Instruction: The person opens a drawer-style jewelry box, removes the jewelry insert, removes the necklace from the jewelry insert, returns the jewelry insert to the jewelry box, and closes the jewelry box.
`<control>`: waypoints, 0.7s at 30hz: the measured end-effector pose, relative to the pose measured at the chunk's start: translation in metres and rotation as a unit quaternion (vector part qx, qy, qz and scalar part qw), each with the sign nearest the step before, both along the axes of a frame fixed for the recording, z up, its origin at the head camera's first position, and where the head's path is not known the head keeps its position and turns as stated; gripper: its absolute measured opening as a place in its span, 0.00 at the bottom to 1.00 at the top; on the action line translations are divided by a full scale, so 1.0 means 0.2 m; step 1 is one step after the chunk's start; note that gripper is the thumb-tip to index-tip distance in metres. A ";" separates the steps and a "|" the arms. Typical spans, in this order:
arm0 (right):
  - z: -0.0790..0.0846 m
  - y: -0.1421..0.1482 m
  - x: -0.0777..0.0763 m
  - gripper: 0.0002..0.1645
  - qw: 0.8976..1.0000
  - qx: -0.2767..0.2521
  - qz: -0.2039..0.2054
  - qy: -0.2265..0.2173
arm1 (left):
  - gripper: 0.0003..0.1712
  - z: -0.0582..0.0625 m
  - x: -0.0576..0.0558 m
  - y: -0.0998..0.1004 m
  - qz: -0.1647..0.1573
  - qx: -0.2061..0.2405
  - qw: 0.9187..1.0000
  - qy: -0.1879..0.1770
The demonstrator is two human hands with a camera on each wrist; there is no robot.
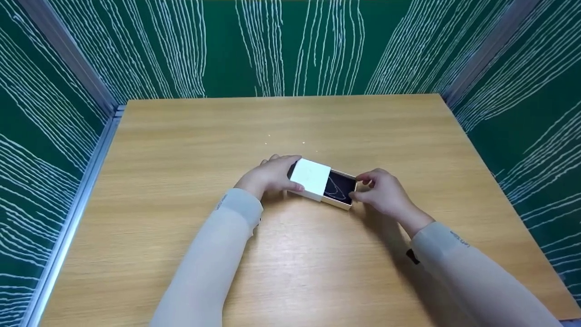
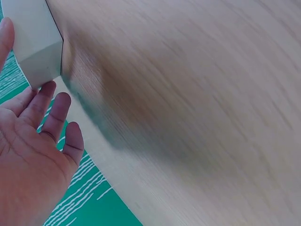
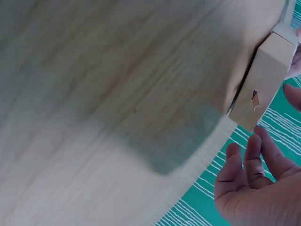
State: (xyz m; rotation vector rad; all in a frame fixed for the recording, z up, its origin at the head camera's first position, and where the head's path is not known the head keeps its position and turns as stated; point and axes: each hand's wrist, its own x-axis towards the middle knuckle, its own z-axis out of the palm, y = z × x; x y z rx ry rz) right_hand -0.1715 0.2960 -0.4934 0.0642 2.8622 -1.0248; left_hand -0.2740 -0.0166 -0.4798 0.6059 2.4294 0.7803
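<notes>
A small white box sleeve (image 1: 310, 179) lies slanted near the middle of the table, with a tan drawer (image 1: 337, 202) partly slid out of its right end. Inside the drawer, a thin silver chain necklace (image 1: 335, 188) rests on a black insert (image 1: 347, 182). My left hand (image 1: 278, 175) grips the sleeve's left end, thumb on the near side and fingers at the far side. At the drawer's outer end, my right hand (image 1: 383, 190) holds the edge between thumb and index finger. The drawer's side (image 3: 261, 70) shows a small cut-out in the right wrist view.
The wooden table (image 1: 204, 131) extends around the box, with a few tiny white specks (image 1: 303, 143) beyond it. Green walls (image 1: 222, 54) with white streaks stand behind and at both sides. A small black piece (image 1: 412, 256) shows under the right sleeve's cuff.
</notes>
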 end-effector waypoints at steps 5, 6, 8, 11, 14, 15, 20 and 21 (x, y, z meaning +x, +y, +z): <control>0.02 -0.02 -0.04 0.39 0.998 0.046 0.031 -0.002 | 0.59 0.01 -0.02 0.00 -0.015 -0.004 1.000 0.016; 0.03 -0.03 -0.05 0.41 0.998 0.053 0.038 -0.009 | 0.59 0.01 -0.02 0.00 -0.014 -0.004 1.000 0.015; 0.04 -0.04 -0.07 0.43 0.996 0.068 0.055 -0.023 | 0.59 0.01 -0.02 0.00 -0.008 -0.007 1.000 0.013; 0.06 -0.07 -0.10 0.45 0.992 0.092 0.073 -0.045 | 0.58 0.02 -0.01 0.00 0.004 -0.008 1.000 0.007; 0.07 -0.08 -0.11 0.46 0.989 0.112 0.084 -0.056 | 0.58 0.02 0.00 0.01 0.014 -0.004 1.000 -0.001; 0.07 -0.09 -0.11 0.45 0.988 0.118 0.084 -0.057 | 0.58 0.02 0.00 0.01 0.016 -0.004 1.000 -0.003; 0.07 -0.12 -0.12 0.42 0.986 0.133 0.081 -0.058 | 0.58 0.02 0.01 0.01 0.016 -0.009 1.000 -0.009; 0.06 -0.12 -0.12 0.41 0.986 0.136 0.080 -0.057 | 0.58 0.02 0.01 0.01 0.016 -0.011 1.000 -0.009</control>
